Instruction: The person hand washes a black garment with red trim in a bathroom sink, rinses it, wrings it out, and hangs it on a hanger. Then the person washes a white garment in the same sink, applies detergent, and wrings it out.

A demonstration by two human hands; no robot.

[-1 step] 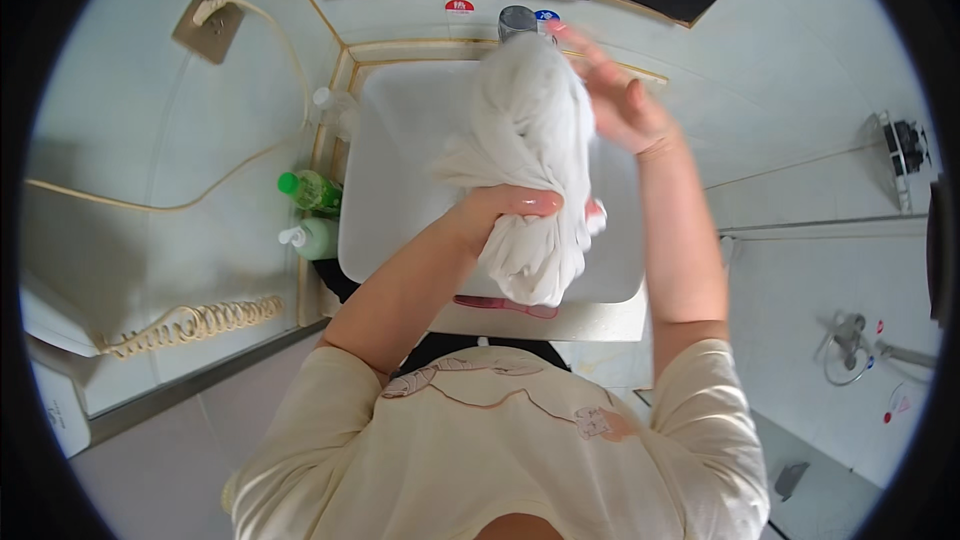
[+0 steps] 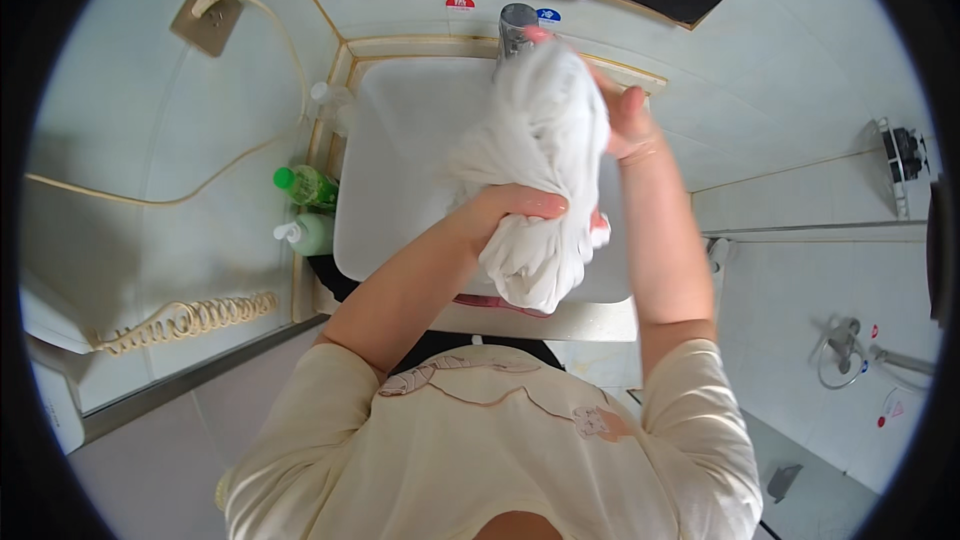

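Observation:
A bunched, wet-looking white cloth [image 2: 545,130] hangs over the white rectangular basin [image 2: 375,170], its upper part blurred by motion. My left hand [image 2: 530,202] is wrapped round the cloth's lower middle, thumb across the front and fingertips showing at its right side; the gathered end spreads below the grip. At the cloth's upper right is my right hand [image 2: 628,120], its thumb and fingers stretched apart. The cloth hides part of that hand, and one fingertip shows above the cloth's top. Behind stands a grey metal tap [image 2: 517,28], partly covered by cloth and fingers.
Left of the basin stand a green-capped bottle [image 2: 305,186], a pale green pump bottle [image 2: 306,234] and a clear bottle [image 2: 330,105]. A pink item [image 2: 500,304] lies at the basin's front edge. A cord runs from the wall socket [image 2: 207,15]. Shower fittings [image 2: 845,340] are on the right.
My right hand has moved left, close against the cloth, with its fingers now partly behind it. The cloth's upper part has swung slightly right, uncovering more of the tap. My left hand keeps its grip.

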